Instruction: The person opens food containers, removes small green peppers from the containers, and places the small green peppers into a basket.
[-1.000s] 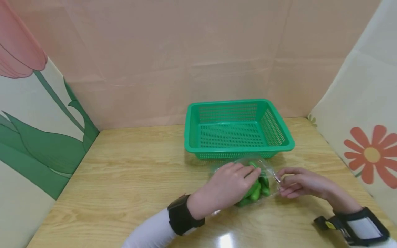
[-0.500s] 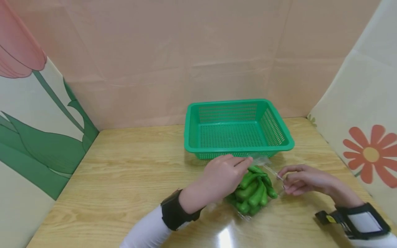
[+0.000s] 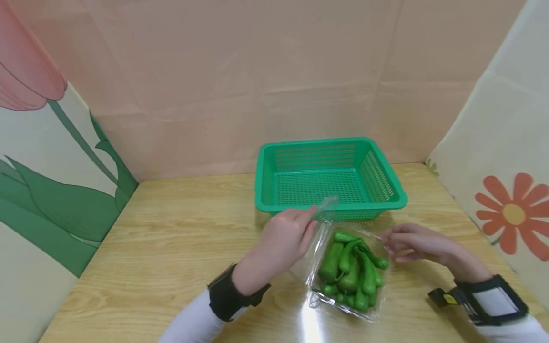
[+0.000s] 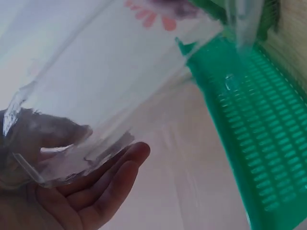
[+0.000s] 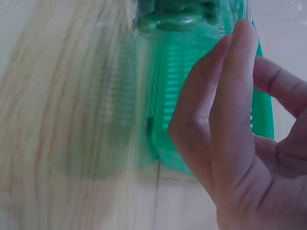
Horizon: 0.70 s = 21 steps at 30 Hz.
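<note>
One green basket (image 3: 317, 183) just behind open clear pepper box (image 3: 343, 308).

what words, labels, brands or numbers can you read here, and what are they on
No text can be read.
Clear plastic box and green basket: no lettering visible.
Yellow mark by the right wristband: too small to tell whether it bears writing.

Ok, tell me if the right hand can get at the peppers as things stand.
Probably yes: the right hand is at the edge of the box, and the left hand holds the clear lid raised to the left, so nothing seems to cover the peppers.
</note>
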{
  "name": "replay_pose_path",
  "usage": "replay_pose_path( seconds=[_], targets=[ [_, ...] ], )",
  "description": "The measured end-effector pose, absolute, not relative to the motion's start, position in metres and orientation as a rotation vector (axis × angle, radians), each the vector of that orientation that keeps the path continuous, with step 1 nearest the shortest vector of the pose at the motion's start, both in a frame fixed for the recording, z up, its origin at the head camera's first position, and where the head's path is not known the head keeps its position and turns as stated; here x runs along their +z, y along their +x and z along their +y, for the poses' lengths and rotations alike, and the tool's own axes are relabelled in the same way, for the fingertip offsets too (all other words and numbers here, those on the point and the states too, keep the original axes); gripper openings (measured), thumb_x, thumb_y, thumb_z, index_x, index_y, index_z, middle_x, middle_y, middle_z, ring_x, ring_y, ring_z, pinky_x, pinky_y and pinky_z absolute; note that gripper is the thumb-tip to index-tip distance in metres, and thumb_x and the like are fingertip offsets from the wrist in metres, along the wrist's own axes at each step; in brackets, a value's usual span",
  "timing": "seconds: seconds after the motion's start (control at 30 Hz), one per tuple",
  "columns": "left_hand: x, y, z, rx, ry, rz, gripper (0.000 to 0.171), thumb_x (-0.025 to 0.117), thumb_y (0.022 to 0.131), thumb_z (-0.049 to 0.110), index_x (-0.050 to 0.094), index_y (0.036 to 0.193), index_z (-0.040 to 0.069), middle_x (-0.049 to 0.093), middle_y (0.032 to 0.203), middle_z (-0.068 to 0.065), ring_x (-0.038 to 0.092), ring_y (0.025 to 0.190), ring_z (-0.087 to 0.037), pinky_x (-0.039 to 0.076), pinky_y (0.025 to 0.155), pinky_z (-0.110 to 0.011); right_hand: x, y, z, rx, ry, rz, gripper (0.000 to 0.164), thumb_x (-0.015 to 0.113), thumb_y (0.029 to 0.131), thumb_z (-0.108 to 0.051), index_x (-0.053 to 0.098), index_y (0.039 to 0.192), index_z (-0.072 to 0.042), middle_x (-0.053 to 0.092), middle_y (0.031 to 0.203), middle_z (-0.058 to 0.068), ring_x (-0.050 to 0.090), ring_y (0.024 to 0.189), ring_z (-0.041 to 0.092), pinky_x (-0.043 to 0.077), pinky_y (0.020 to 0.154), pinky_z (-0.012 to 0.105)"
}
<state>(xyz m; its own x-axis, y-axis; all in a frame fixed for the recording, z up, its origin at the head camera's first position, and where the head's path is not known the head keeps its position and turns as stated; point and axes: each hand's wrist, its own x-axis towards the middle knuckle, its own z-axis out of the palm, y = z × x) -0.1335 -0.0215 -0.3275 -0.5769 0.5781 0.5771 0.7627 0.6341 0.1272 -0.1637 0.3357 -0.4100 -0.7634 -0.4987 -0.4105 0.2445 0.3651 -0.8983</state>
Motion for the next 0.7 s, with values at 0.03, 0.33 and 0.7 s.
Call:
replay_pose_path(
  seconds=[0.03, 0.33, 0.7],
  targets=[
    [-0.329, -0.133, -0.024, -0.535, -1.021, -2.375, 0.029, 0.058, 0.093, 0.017, 0.065, 0.116, 0.001, 0.073, 0.098, -0.008, 0.069, 0.089, -0.018, 0.059, 0.077, -0.026, -0.410, -0.164, 0.334, -1.454, -0.220, 1.980, 0.047, 0.043, 0.100, -0.020, 0.042, 0.127, 0.019, 0.062, 0.114, 0.006, 0.062, 0.099, 0.010, 0.060, 0.080, 0.033],
    [-0.339, -0.125, -0.045, -0.713, -0.816, -2.419, 0.024, 0.061, 0.089, 0.013, 0.067, 0.107, -0.002, 0.071, 0.082, -0.008, 0.061, 0.063, -0.013, 0.049, 0.053, -0.012, -0.413, -0.167, 0.322, -1.523, -0.227, 1.935, 0.047, 0.044, 0.101, -0.021, 0.042, 0.130, 0.016, 0.060, 0.104, 0.005, 0.062, 0.095, 0.011, 0.059, 0.082, 0.030],
    [-0.361, -0.116, -0.077, -0.581, -0.619, -2.420, 0.011, 0.065, 0.084, 0.011, 0.067, 0.091, 0.004, 0.066, 0.071, -0.003, 0.058, 0.056, -0.010, 0.045, 0.047, -0.013, -0.426, -0.170, 0.313, -1.758, -0.267, 1.655, 0.026, 0.044, 0.099, -0.006, 0.060, 0.119, -0.014, 0.065, 0.116, -0.001, 0.062, 0.103, 0.009, 0.055, 0.091, 0.025]
  ],
)
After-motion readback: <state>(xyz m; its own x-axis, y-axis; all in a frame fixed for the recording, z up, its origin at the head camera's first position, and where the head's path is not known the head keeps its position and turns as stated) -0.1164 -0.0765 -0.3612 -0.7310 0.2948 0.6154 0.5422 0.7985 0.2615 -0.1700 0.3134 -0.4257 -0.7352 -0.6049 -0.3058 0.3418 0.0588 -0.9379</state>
